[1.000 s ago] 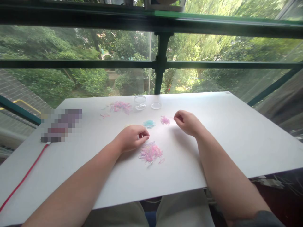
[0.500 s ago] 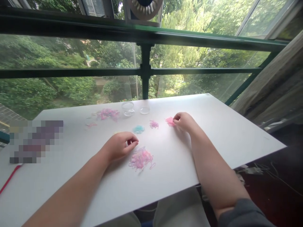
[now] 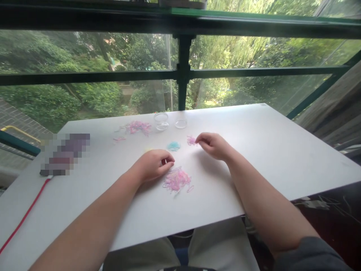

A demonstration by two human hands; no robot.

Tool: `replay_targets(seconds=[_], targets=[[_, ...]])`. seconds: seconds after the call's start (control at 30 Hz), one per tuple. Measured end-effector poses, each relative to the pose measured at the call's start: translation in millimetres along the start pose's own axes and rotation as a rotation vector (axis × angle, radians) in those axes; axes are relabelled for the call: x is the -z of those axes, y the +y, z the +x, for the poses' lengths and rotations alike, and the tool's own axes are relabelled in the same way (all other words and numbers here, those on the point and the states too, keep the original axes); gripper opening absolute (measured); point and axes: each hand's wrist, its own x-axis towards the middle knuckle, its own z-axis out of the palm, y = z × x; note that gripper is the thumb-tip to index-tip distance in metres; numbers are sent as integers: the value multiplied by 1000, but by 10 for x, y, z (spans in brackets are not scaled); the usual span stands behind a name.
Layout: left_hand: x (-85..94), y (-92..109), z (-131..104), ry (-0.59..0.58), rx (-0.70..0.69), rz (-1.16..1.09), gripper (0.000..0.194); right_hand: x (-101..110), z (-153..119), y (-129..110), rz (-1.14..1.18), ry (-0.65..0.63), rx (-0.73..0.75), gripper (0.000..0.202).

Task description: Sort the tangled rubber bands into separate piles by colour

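On the white table (image 3: 214,195) lies a mixed pile of pink and purple bands (image 3: 177,179). My left hand (image 3: 158,164) rests just up and left of it, thumb and forefinger curled close together; whatever may be between their tips is too small to see. My right hand (image 3: 213,145) is pinched at the right edge of a small purple pile (image 3: 191,140), and its fingertips may hold something too small to name. A teal pile (image 3: 173,146) lies between the hands. A bit of yellow (image 3: 148,149) shows behind my left hand.
Farther back are a larger pink-purple pile (image 3: 138,127), a few pink bands (image 3: 119,139), a clear round container (image 3: 161,122) and a clear lid or shallow dish (image 3: 181,123). A blurred-out object (image 3: 66,154) with a red cable (image 3: 26,213) lies at the left. A green railing (image 3: 183,75) stands behind.
My right hand has moved left from the pink pile to the purple one, and it now hides the pink pile. The view has tilted down and shifted left. My left hand stays by the mixed pile.
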Motion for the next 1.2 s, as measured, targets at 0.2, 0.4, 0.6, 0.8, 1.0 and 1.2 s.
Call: replay_targets(seconds=[0.2,0.4,0.6,0.8,1.0,1.2], targets=[[-13,-3,5,-13,3,24,16,-284,-95,-338,-76,-371,198,22],[-6,11,2,-31,-1,19,16,-372,-75,-353,-129,-376,283,20],[-14,1,-7,-111,-66,7,18,-420,-74,-339,-111,-369,296,15],[-34,0,7,-113,-83,18,17,-378,-76,-344,-57,-353,213,9],[-46,12,3,-110,-36,18,15,-351,-75,-345,-16,-352,188,7],[-29,53,-3,-91,2,-12,14,-338,-70,-313,29,-339,168,7]])
